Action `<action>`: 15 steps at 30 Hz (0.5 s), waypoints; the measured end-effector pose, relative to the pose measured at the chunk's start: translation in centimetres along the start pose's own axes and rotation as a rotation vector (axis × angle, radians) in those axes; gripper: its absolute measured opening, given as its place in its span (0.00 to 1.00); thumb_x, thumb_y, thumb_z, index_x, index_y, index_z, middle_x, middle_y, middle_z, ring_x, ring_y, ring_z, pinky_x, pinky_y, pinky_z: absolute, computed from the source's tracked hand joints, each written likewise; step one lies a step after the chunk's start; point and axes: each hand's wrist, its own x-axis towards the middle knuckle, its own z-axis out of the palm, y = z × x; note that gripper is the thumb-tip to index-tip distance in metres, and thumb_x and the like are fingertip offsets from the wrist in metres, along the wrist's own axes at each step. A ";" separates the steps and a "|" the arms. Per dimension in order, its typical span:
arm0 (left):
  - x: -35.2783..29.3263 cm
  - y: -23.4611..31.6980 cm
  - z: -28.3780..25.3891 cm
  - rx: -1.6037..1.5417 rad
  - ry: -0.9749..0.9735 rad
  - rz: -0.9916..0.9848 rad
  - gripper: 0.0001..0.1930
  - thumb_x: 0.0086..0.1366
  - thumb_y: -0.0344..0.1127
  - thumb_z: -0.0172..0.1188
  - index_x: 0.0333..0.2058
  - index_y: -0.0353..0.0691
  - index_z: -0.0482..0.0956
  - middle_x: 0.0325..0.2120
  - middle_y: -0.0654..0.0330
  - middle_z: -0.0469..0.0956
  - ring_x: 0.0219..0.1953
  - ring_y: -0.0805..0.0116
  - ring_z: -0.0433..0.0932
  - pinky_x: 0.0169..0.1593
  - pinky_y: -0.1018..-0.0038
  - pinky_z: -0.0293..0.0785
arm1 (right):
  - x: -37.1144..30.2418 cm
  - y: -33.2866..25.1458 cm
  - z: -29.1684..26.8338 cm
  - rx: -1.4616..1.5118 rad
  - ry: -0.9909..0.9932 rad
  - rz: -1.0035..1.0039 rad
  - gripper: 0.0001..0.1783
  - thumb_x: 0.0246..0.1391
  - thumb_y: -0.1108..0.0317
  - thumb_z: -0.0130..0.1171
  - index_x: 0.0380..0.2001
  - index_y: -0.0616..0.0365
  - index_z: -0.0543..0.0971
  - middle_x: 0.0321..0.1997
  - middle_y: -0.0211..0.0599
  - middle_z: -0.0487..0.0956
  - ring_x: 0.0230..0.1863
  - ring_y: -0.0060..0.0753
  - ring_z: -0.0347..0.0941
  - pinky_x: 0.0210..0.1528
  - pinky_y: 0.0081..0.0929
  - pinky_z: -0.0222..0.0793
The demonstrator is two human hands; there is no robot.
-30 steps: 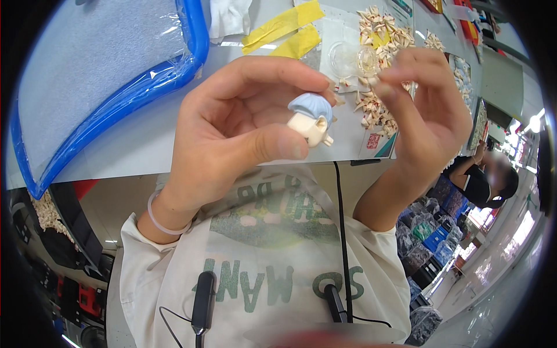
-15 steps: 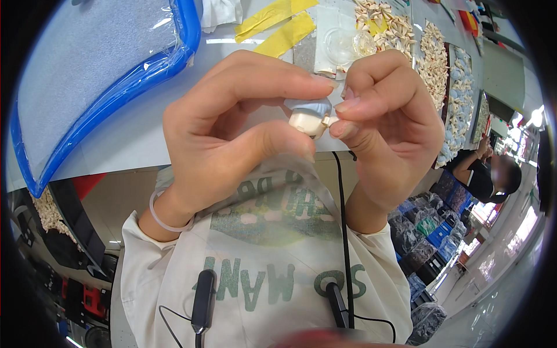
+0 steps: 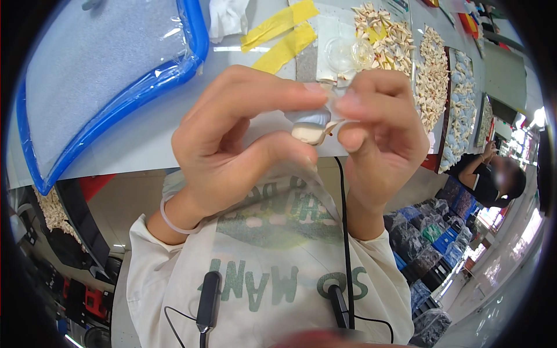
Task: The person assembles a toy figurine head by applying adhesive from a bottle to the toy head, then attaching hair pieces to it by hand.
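Note:
My left hand point(image 3: 232, 119) grips a small figurine piece point(image 3: 309, 133), rounded and cream below with a light-blue ridged top, between thumb and fingers. A small cream nub point(image 3: 329, 127) juts from its right side. My right hand point(image 3: 383, 124) is close against that side, its forefinger and thumb tips around the nub. Motion smears its forefinger, and I cannot make out whether those fingers hold anything. A whitish, see-through blur lies between the fingertips of both hands. Both hands are above the near edge of the white table point(image 3: 139, 139).
A blue-rimmed, plastic-wrapped tray point(image 3: 116, 98) lies at left. Yellow tape strips point(image 3: 281, 26), a white cloth point(image 3: 226, 17) and a clear round container point(image 3: 341, 53) are beyond my hands. Cream pieces point(image 3: 432, 81) and light-blue pieces point(image 3: 458, 110) spread at right. A black cable point(image 3: 343, 220) hangs before me. Another person point(image 3: 484, 174) is far right.
The right forefinger and thumb have spread apart a little from their pinch at the nub. Both hands and the figurine piece have shifted slightly down in view; the left grip stays.

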 end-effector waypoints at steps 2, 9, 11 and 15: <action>0.0 0.5 0.6 -0.137 0.048 -0.113 0.27 0.47 0.39 0.64 0.42 0.31 0.66 0.32 0.55 0.72 0.35 0.67 0.74 0.38 0.77 0.72 | -0.1 0.2 0.2 -0.194 0.107 -0.089 0.24 0.32 0.53 0.65 0.30 0.61 0.77 0.32 0.37 0.66 0.28 0.23 0.61 0.29 0.15 0.56; 0.1 0.1 0.4 -0.448 0.003 -0.320 0.35 0.45 0.28 0.65 0.51 0.31 0.56 0.38 0.50 0.71 0.42 0.63 0.72 0.47 0.71 0.68 | 0.5 -0.5 -1.8 -0.417 -0.139 -0.167 0.27 0.30 0.54 0.66 0.33 0.63 0.77 0.33 0.35 0.67 0.29 0.28 0.65 0.30 0.20 0.60; 0.2 -0.1 1.2 -0.372 0.014 -0.307 0.37 0.45 0.36 0.66 0.52 0.31 0.56 0.39 0.49 0.71 0.44 0.63 0.71 0.48 0.71 0.67 | 0.0 -0.9 -2.9 -0.351 -0.089 -0.083 0.22 0.30 0.60 0.66 0.32 0.59 0.77 0.33 0.35 0.69 0.30 0.30 0.66 0.32 0.23 0.62; 0.7 0.2 1.1 -0.167 -0.078 -0.306 0.30 0.50 0.34 0.62 0.49 0.30 0.60 0.41 0.49 0.69 0.45 0.61 0.70 0.47 0.70 0.66 | -0.9 -1.7 -9.7 -0.299 0.245 0.181 0.16 0.38 0.74 0.61 0.35 0.63 0.74 0.35 0.36 0.74 0.31 0.24 0.69 0.36 0.20 0.66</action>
